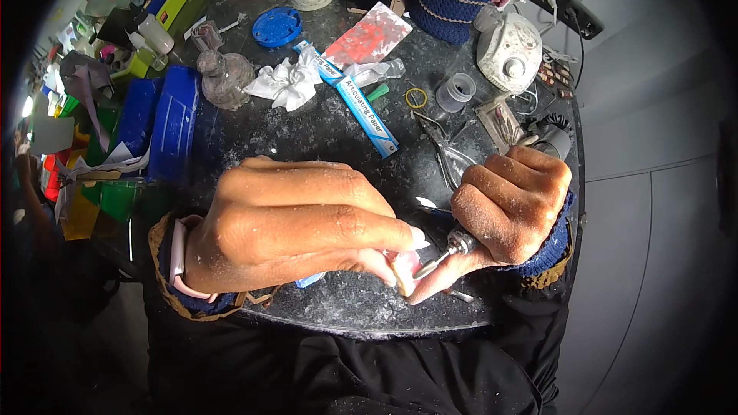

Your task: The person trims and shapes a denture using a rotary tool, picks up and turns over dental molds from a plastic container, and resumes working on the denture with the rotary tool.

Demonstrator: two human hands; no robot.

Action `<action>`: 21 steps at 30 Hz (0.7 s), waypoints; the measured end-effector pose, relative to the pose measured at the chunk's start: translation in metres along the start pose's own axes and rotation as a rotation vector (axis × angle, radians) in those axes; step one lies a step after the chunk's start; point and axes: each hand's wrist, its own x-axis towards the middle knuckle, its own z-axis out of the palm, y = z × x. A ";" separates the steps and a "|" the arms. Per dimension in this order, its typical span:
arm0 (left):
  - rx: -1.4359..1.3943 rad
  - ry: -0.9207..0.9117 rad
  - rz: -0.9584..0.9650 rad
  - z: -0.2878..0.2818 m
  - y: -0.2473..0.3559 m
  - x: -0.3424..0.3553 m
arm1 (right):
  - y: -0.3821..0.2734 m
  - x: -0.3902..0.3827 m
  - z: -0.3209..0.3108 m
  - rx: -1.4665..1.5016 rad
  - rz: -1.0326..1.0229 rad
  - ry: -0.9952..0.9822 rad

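Note:
My left hand [300, 215] pinches a small pink and tooth-coloured piece, which looks like a denture [405, 270], between thumb and fingers above the front of the bench. Closed around a metal rotary handpiece [461, 243] is my right hand [511, 204]; its thumb stretches out to the denture's lower edge. The handpiece's bur [432, 267] points left and meets or nearly meets the pink side; exact contact is hard to make out. Fine white dust covers both hands. Much of the denture is hidden by my left fingers.
White dust lies on the dark bench [346, 307]. Beyond my hands are pliers [440, 146], blue-and-white paper packets [365, 111], a crumpled tissue [286, 81] and a small clear cup [456, 92]. Blue bins [173, 123] stand left; a white patterned control box [509, 54] sits back right.

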 end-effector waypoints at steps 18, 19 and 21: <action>0.055 0.037 0.057 -0.001 0.003 0.002 | -0.002 0.004 -0.007 0.018 0.038 -0.029; 0.053 0.038 0.048 -0.001 0.003 0.001 | -0.002 0.004 -0.007 0.012 0.021 -0.042; 0.055 0.035 0.041 -0.001 0.003 0.000 | -0.002 0.001 -0.004 0.005 0.006 -0.013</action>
